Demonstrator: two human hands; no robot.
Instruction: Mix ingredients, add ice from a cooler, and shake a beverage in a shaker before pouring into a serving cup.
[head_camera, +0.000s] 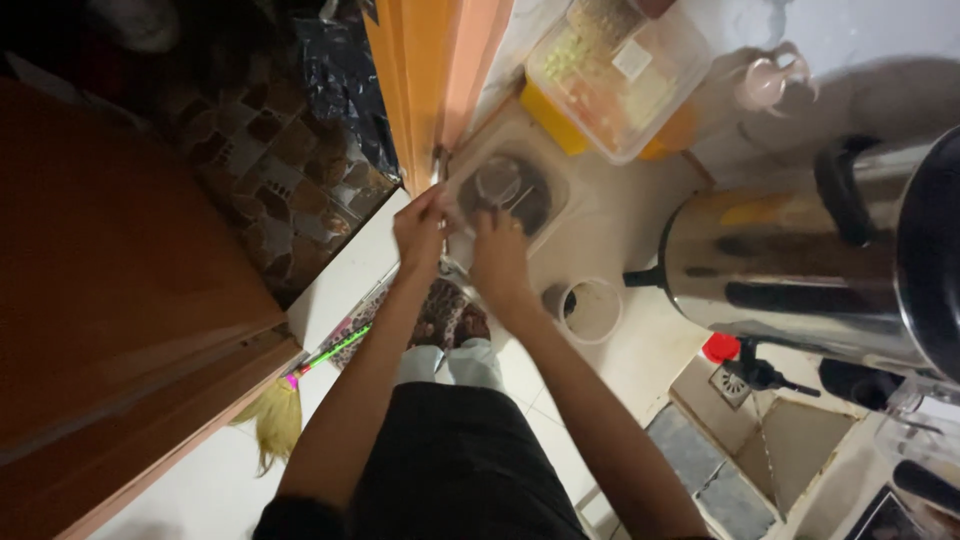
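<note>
A clear plastic container (505, 190) with something dark and a round lid inside rests on the pale counter. My left hand (418, 232) grips its near left edge. My right hand (498, 255) lies on its near side, fingers curled over the rim. Both arms reach forward from my body, with black clothing below.
A lidded clear box of food (615, 75) sits on an orange container farther back. A large steel urn (800, 270) with a red-handled tap (722, 348) stands right. A small white cup (590, 310) sits beside my right wrist. An orange door (435, 80), a brown cabinet (120, 300) and a broom (300, 385) are left.
</note>
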